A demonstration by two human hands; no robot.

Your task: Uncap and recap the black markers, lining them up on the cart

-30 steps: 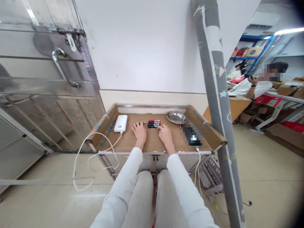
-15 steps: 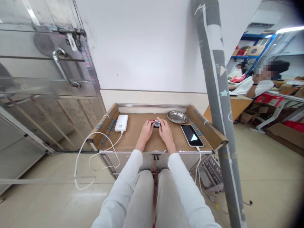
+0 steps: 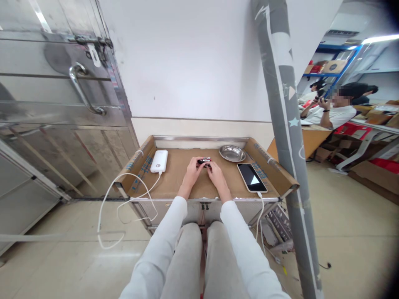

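While left hand (image 3: pixel 192 171) holds markers (image 3: pixel 206 160) — right hand (image 3: pixel 216 172) too.

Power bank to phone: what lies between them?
Head view: the left hand, the pens and the right hand, in that order from power bank to phone.

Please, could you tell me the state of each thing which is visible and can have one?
Left hand: fingers curled, on markers
Right hand: fingers curled, on markers
Markers: bunched together; caps unclear
Power bank: flat, white cable plugged in
Phone: face up, charging cable plugged in
Metal dish: upright
Metal door: appears shut
Cabinet doors: appear shut
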